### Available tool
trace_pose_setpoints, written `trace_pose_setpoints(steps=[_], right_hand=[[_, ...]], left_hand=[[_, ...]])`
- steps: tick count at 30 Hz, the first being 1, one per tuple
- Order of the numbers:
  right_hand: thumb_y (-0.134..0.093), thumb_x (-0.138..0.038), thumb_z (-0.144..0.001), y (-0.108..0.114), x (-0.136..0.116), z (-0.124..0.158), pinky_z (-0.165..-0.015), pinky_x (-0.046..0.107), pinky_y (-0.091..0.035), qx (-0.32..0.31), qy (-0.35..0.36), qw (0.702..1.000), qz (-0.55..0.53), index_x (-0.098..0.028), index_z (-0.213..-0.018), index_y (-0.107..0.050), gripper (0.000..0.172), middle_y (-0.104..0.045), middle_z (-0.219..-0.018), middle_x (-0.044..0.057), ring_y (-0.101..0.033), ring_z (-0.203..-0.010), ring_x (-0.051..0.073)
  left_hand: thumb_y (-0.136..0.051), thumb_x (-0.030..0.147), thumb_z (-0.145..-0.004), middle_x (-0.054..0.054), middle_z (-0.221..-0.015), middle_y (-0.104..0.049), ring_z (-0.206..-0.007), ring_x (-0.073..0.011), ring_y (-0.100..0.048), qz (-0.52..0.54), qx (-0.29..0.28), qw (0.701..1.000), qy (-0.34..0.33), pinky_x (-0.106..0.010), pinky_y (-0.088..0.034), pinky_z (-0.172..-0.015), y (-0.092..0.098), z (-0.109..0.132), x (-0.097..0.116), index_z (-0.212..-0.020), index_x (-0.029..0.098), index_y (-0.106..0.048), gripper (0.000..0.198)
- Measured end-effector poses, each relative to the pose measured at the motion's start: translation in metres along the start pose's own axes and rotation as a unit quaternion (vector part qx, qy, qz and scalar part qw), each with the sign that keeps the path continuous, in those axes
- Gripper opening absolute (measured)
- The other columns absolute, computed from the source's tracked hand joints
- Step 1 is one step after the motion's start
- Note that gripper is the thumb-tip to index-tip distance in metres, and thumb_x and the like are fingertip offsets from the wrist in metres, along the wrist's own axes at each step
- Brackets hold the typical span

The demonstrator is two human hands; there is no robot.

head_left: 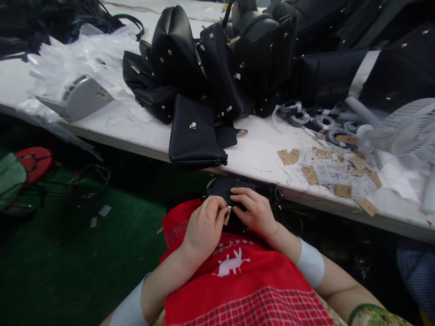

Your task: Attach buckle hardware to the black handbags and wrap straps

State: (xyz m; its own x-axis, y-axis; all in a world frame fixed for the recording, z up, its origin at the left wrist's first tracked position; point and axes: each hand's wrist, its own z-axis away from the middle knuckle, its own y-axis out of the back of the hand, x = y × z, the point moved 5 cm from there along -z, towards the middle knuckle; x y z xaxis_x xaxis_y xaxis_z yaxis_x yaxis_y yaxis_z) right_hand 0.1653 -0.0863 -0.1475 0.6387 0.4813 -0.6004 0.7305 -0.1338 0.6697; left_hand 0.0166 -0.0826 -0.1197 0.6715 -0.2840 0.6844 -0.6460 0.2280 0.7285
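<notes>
A black handbag (220,186) rests on my lap against the table edge, partly covered by my hands. My left hand (203,226) is closed in a pinch on a gold-coloured metal clasp (227,215) at the bag's front. Beside it, my right hand (255,212) lies on the bag with fingers stretched and apart, their tips close to the clasp. The bag's underside is hidden by my hands and the red apron (244,294). Just beyond, another black bag (192,131) lies at the table's edge, its small clasp wrapped in white.
Many black bags (261,54) crowd the white table (251,156). Left are clear plastic wrap (88,59) and a grey tape dispenser (84,97). Right are rolled straps (299,115), brown tags (343,190) and a fan (413,129). A red stool (36,165) stands on the green floor.
</notes>
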Motion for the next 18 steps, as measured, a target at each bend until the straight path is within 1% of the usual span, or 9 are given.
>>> trace_pose_setpoints(steps=[4,6,8,10,11,13,15,16,18], right_hand=[[-0.058,-0.016,-0.086,-0.003,-0.002,-0.002,-0.082,0.032,-0.058,-0.005,0.001,1.0,0.016,-0.019,-0.1,-0.066,0.016,-0.07,-0.111,0.01,-0.068,-0.098,0.02],[-0.058,-0.016,-0.086,-0.003,-0.002,-0.003,-0.082,0.032,-0.058,-0.004,-0.006,1.0,0.019,-0.019,-0.099,-0.067,0.016,-0.07,-0.111,0.01,-0.068,-0.099,0.02],[-0.057,-0.016,-0.085,-0.003,-0.001,-0.004,-0.082,0.032,-0.058,-0.006,-0.018,1.0,0.015,-0.019,-0.098,-0.067,0.016,-0.07,-0.111,0.01,-0.068,-0.099,0.021],[-0.057,-0.015,-0.084,-0.001,0.002,-0.006,-0.083,0.032,-0.058,-0.003,-0.03,1.0,0.007,-0.02,-0.097,-0.067,0.018,-0.07,-0.111,0.01,-0.068,-0.099,0.021],[-0.056,-0.014,-0.083,0.001,0.004,-0.006,-0.083,0.032,-0.057,0.0,-0.035,0.999,0.003,-0.02,-0.097,-0.067,0.019,-0.07,-0.111,0.009,-0.068,-0.099,0.02],[-0.056,-0.012,-0.082,0.005,0.008,-0.008,-0.084,0.033,-0.057,0.01,-0.037,0.999,-0.001,-0.02,-0.097,-0.066,0.02,-0.07,-0.111,0.009,-0.068,-0.099,0.02],[-0.056,-0.011,-0.082,0.008,0.011,-0.009,-0.087,0.033,-0.056,0.014,-0.038,0.999,-0.004,-0.02,-0.098,-0.066,0.021,-0.069,-0.111,0.009,-0.067,-0.1,0.02],[-0.056,-0.011,-0.081,0.01,0.013,-0.009,-0.088,0.034,-0.056,0.014,-0.039,0.999,-0.006,-0.02,-0.099,-0.066,0.022,-0.069,-0.112,0.009,-0.067,-0.101,0.02],[-0.057,-0.011,-0.081,0.014,0.016,-0.011,-0.09,0.034,-0.055,0.015,-0.044,0.999,-0.013,-0.02,-0.1,-0.066,0.023,-0.069,-0.112,0.008,-0.066,-0.102,0.02]], left_hand=[[-0.044,0.014,-0.094,-0.003,-0.084,-0.059,-0.077,-0.0193,-0.058,-0.041,0.038,0.998,-0.003,-0.032,-0.046,-0.069,0.0,0.001,0.008,-0.085,0.021,-0.047,0.011],[-0.043,0.014,-0.094,-0.003,-0.084,-0.059,-0.075,-0.0198,-0.058,-0.054,0.043,0.998,-0.01,-0.032,-0.046,-0.068,-0.002,0.003,0.016,-0.086,0.021,-0.047,0.011],[-0.043,0.015,-0.094,-0.003,-0.084,-0.061,-0.075,-0.0198,-0.059,-0.032,0.011,0.999,-0.026,-0.032,-0.047,-0.067,-0.005,0.005,0.024,-0.087,0.021,-0.048,0.01],[-0.043,0.016,-0.094,-0.003,-0.084,-0.062,-0.077,-0.0192,-0.061,0.042,-0.036,0.997,-0.05,-0.032,-0.048,-0.069,-0.006,0.006,0.03,-0.087,0.021,-0.048,0.01],[-0.043,0.017,-0.095,-0.003,-0.085,-0.063,-0.077,-0.0181,-0.061,0.094,-0.05,0.993,-0.055,-0.031,-0.049,-0.07,-0.004,0.007,0.032,-0.087,0.021,-0.048,0.01],[-0.043,0.02,-0.097,-0.003,-0.092,-0.065,-0.068,-0.0132,-0.06,0.205,-0.048,0.977,-0.028,-0.028,-0.049,-0.067,0.007,0.006,0.026,-0.088,0.021,-0.047,0.01],[-0.042,0.023,-0.098,-0.003,-0.096,-0.066,-0.054,-0.0077,-0.053,0.306,-0.017,0.951,0.038,-0.023,-0.046,-0.056,0.02,0.004,0.01,-0.09,0.021,-0.045,0.009],[-0.043,0.024,-0.099,-0.001,-0.094,-0.066,-0.049,-0.0058,-0.048,0.348,0.002,0.935,0.071,-0.021,-0.042,-0.05,0.027,0.003,0.0,-0.09,0.021,-0.045,0.009],[-0.047,0.024,-0.097,0.003,-0.08,-0.061,-0.045,-0.0045,-0.043,0.403,0.042,0.907,0.115,-0.017,-0.035,-0.044,0.039,0.002,-0.021,-0.089,0.021,-0.045,0.009]])
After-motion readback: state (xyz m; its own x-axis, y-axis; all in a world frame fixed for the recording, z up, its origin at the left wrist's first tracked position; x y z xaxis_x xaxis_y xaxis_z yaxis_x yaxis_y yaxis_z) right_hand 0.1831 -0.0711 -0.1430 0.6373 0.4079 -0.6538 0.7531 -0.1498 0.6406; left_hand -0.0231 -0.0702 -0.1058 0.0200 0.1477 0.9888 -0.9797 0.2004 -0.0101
